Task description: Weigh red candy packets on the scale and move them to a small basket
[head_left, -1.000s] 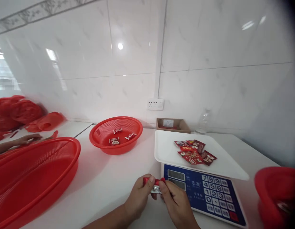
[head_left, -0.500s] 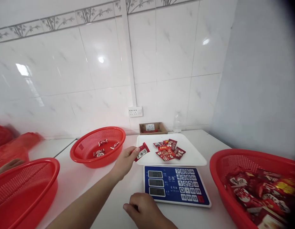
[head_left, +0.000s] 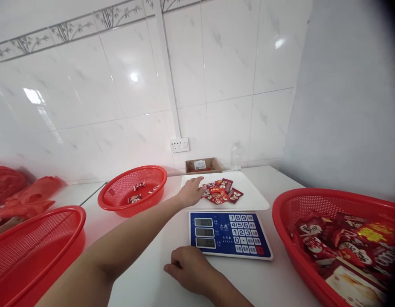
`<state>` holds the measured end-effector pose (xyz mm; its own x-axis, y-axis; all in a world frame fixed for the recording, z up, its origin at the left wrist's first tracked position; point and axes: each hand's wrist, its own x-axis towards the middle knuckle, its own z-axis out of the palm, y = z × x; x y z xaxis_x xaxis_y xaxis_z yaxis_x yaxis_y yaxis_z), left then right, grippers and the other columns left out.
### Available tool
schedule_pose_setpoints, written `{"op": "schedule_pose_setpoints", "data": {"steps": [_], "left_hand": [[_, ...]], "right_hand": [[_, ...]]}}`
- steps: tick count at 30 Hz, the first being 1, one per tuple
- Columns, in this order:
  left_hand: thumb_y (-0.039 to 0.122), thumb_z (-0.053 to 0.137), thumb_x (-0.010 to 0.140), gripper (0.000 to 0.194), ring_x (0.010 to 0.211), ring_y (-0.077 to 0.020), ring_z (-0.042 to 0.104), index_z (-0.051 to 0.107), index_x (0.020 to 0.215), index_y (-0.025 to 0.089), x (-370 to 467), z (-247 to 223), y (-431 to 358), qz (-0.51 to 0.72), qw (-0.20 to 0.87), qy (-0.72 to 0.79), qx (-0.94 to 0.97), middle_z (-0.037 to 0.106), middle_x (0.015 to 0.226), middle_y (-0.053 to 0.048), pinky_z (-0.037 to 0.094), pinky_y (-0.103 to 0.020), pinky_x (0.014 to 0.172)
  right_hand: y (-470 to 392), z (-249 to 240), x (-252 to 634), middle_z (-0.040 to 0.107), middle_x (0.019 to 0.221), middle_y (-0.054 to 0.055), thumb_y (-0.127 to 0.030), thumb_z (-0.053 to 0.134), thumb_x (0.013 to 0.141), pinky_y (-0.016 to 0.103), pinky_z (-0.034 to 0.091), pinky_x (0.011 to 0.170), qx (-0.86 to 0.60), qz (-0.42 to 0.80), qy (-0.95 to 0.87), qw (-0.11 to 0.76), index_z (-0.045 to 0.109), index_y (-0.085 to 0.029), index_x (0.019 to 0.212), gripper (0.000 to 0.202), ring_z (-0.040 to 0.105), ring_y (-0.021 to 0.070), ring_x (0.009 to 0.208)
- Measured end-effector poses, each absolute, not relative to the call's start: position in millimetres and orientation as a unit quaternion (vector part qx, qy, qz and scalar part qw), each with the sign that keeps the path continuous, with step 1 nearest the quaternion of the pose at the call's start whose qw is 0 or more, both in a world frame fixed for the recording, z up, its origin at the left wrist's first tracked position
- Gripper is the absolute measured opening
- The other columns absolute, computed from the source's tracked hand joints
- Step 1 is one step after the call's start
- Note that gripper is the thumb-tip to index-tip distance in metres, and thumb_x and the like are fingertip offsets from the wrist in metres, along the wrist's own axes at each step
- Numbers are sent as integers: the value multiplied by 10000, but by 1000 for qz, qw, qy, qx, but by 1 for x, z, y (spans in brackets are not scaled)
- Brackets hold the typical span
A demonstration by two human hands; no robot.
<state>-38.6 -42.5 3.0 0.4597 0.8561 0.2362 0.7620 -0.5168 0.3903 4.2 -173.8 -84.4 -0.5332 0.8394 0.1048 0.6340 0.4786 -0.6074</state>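
Note:
My left hand reaches over the white weighing tray, fingers stretched out beside a pile of red wrapped snacks. Its fingertips are right at the pile's left edge, and nothing shows held between them. In front of the tray is the scale's blue keypad panel, its top display reading about 0.057. Near the panel's lower left corner, my right hand rests on the white table with its fingers curled in. No object shows in it, though the palm side is hidden.
At the right, a red basket holds many packaged snacks. Another red basket with several small wrapped pieces stands left of the tray; a third is nearer. Behind are a cardboard box and clear bottle. Red bags lie far left.
My left hand has moved right and up over the tray. The red wrapped snack it held is now out of its grip, at the pile. My right hand stays by the scale.

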Motion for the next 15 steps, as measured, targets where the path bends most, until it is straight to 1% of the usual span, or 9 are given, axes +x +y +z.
{"op": "schedule_pose_setpoints", "data": {"steps": [2, 5, 7, 9, 10, 12, 15], "left_hand": [[383, 358, 865, 499, 1229, -259, 308, 330, 1300, 141, -35, 2, -44, 192, 109, 466, 857, 399, 1311, -138, 270, -390, 988], [518, 385, 829, 602, 1295, -251, 181, 297, 1330, 195, -29, 1, -51, 160, 116, 427, 882, 323, 1382, -85, 187, -379, 1043], [627, 387, 775, 693, 1315, -284, 89, 262, 1346, 255, -24, 0, -56, 122, 125, 404, 898, 257, 1419, -55, 137, -439, 1050], [693, 343, 745, 740, 1314, -325, 12, 229, 1355, 291, -18, -1, -60, 76, 131, 393, 907, 173, 1448, -48, 98, -512, 1034], [710, 320, 739, 754, 1310, -339, -17, 217, 1359, 294, -16, -2, -61, 57, 131, 392, 909, 131, 1457, -54, 82, -535, 1025], [724, 308, 730, 780, 1307, -343, -40, 203, 1364, 284, -12, -4, -61, 39, 125, 396, 909, 81, 1464, -70, 65, -543, 1022], [742, 335, 701, 846, 1312, -324, -37, 151, 1376, 266, -11, -6, -57, 45, 109, 404, 907, 80, 1461, -96, 57, -537, 1025]], "right_hand": [[-176, -82, 5, 670, 696, 3, -431, 455, 752, 212, 233, 483, -432, 266, -840, 192, 609, -204, 621, 303, 499, 110, 569], [-178, -79, 4, 674, 708, 2, -432, 463, 743, 211, 242, 485, -428, 276, -842, 180, 618, -212, 638, 288, 511, 115, 579], [-178, -80, 3, 679, 728, 5, -433, 464, 743, 214, 250, 490, -423, 278, -845, 172, 625, -216, 657, 284, 526, 120, 593], [-179, -81, 2, 684, 747, 10, -435, 466, 744, 219, 258, 497, -418, 274, -851, 164, 632, -219, 671, 282, 542, 127, 610], [-179, -82, 2, 686, 756, 12, -437, 465, 746, 222, 262, 500, -416, 272, -853, 160, 635, -221, 681, 283, 550, 131, 618], [-178, -83, 1, 687, 768, 15, -445, 461, 751, 225, 268, 501, -415, 268, -856, 154, 640, -224, 698, 289, 563, 137, 632], [-178, -83, 2, 686, 793, 19, -458, 444, 765, 227, 278, 503, -413, 267, -858, 148, 645, -226, 730, 309, 574, 143, 652]]}}
